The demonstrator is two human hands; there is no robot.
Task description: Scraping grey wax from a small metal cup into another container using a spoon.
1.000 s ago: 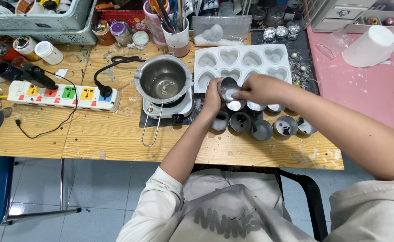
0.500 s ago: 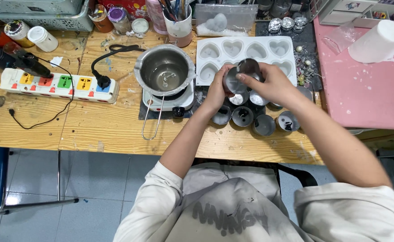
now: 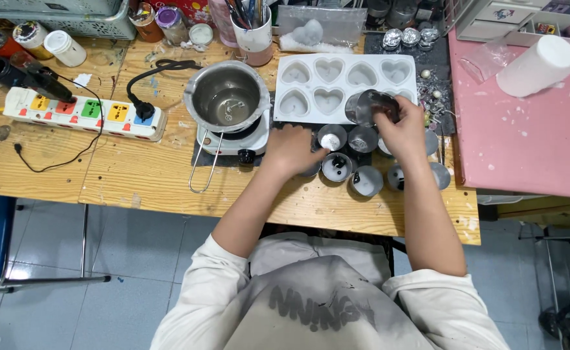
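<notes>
My right hand (image 3: 402, 129) holds a small grey metal cup (image 3: 369, 107), tilted, over the front right corner of a white heart-shaped mould tray (image 3: 343, 84). My left hand (image 3: 295, 150) rests on the table among several small round metal cups (image 3: 346, 165), its fingertips at one cup (image 3: 332, 138) with white wax inside. A steel pouring pot (image 3: 226, 100) sits on a small hot plate (image 3: 230, 139) just left of the mould.
A white power strip (image 3: 84, 113) with coloured sockets and black cables lies at left. Jars and a brush cup (image 3: 252, 32) line the back. A pink board (image 3: 525, 129) with a white roll (image 3: 534, 65) is at right. The table's front edge is close to my body.
My hands have separated: the right one kept the cup and moved right over the mould's corner, while the left dropped to the cups on the table.
</notes>
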